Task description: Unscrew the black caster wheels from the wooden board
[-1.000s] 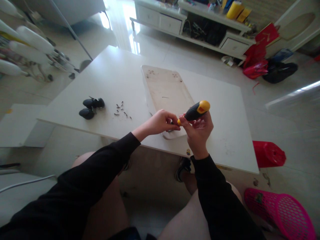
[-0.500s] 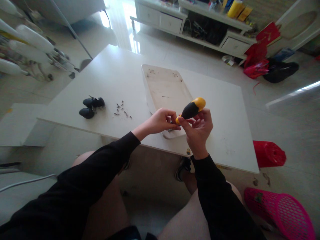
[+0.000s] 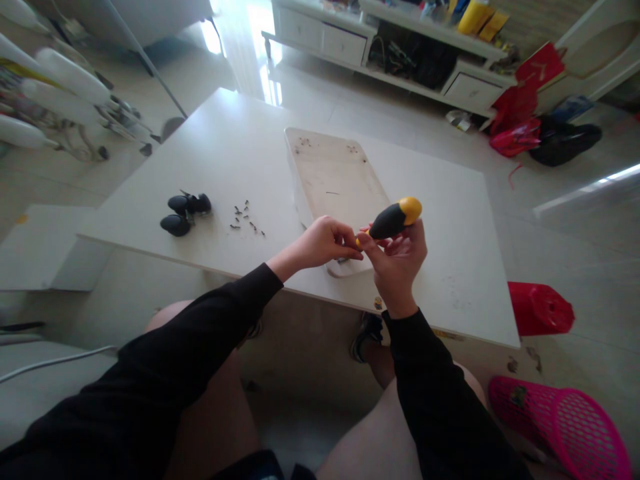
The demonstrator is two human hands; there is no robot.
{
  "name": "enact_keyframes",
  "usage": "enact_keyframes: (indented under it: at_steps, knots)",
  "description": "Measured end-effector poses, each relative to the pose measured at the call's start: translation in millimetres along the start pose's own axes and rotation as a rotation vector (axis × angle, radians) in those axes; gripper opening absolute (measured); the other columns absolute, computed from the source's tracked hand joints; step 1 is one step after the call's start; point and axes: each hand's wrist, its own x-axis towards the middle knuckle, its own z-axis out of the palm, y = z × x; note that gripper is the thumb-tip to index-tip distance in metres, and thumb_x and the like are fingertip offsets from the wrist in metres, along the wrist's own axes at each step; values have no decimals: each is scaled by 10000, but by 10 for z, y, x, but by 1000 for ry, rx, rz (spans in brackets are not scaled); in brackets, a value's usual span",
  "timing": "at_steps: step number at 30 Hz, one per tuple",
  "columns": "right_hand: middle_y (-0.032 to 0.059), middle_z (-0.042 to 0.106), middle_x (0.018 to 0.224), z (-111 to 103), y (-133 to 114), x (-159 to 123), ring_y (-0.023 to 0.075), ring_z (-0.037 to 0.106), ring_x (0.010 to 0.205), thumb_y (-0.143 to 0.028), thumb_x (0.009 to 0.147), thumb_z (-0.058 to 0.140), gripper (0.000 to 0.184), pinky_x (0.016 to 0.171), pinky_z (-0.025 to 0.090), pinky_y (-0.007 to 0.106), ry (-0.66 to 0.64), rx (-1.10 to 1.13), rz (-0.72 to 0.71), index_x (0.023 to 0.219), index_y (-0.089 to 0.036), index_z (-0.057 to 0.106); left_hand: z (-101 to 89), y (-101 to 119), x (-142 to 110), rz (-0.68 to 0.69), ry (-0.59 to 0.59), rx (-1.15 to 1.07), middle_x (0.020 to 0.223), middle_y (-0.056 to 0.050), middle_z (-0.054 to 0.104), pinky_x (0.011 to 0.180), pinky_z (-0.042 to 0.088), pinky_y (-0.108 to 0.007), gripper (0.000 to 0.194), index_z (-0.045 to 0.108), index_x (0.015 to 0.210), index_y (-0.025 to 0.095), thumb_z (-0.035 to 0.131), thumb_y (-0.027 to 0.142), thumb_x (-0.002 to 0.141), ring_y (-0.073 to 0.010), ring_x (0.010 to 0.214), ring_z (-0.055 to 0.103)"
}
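My right hand (image 3: 397, 267) is closed round a yellow and black screwdriver (image 3: 389, 221), its thumb near the collar and the yellow butt tilted up to the right. Beside it my left hand (image 3: 333, 241) is closed in a pinch close to the screwdriver's lower end; what its fingertips hold is hidden. Both hands are over the near end of an off-white, shallow plastic panel (image 3: 333, 170) with dark marks at its far corners. Small metal parts show under the left fingers. Several small screws (image 3: 245, 217) and some black casters (image 3: 183, 213) lie to the left.
The white table (image 3: 440, 200) carries all of this. A red bin (image 3: 540, 309) and a pink basket (image 3: 560, 427) stand on the floor at the right. A white cabinet (image 3: 345, 43) lies beyond, and a folded rack (image 3: 70, 80) is at the far left.
The screwdriver's handle has swung slightly to the right and lies a little flatter. Both hands stay at nearly the same place over the panel; the view has shifted slightly.
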Motion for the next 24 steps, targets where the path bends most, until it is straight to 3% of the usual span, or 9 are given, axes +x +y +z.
enact_keyframes:
  at_steps: [3, 6, 9, 15, 19, 24]
  knots:
    - [-59, 734, 930, 5, -5, -12, 145, 786, 817, -388, 720, 954, 490, 574, 606, 215, -14, 34, 6, 1039, -299, 591, -17, -22, -7, -8, 3, -20, 556, 38, 580, 477, 332, -178, 277, 746, 724, 120, 900, 349, 712, -49, 499, 458]
    - [-44, 755, 953, -2, -10, -32, 162, 794, 847, -391, 764, 923, 457, 614, 632, 250, -24, 30, 16, 1077, -304, 600, -80, -40, -13, 3, -131, -72, 622, 10, 640, 507, 416, -197, 289, 796, 880, 119, 852, 386, 783, -79, 534, 544]
    - [-34, 764, 997, -16, -6, -44, 168, 796, 908, -368, 788, 907, 445, 664, 650, 262, -49, 42, 19, 1118, -317, 612, -127, -40, -13, 15, -207, -72, 616, 2, 650, 527, 457, -211, 258, 805, 860, 130, 808, 387, 833, -91, 534, 568]
    - [-32, 727, 1014, -10, -13, -26, 144, 759, 919, -378, 718, 953, 558, 616, 609, 199, -30, 1, 8, 1155, -314, 613, -60, -64, -5, 3, -21, -30, 553, 24, 594, 486, 338, -196, 315, 713, 685, 125, 898, 377, 723, -66, 499, 487]
    - [-54, 730, 953, 12, -37, -16, 118, 753, 869, -316, 739, 943, 486, 592, 591, 165, -25, 14, -23, 1115, -316, 635, -52, -89, -3, 0, 2, -32, 579, 31, 588, 497, 342, -206, 307, 748, 793, 119, 912, 363, 703, -69, 514, 478]
    - [-49, 746, 979, 3, -30, -36, 128, 777, 886, -234, 778, 895, 462, 603, 603, 173, -34, 69, -10, 1146, -320, 629, -158, -7, -14, 15, -214, -69, 657, -2, 663, 534, 430, -219, 286, 804, 908, 125, 829, 389, 802, -95, 567, 561]
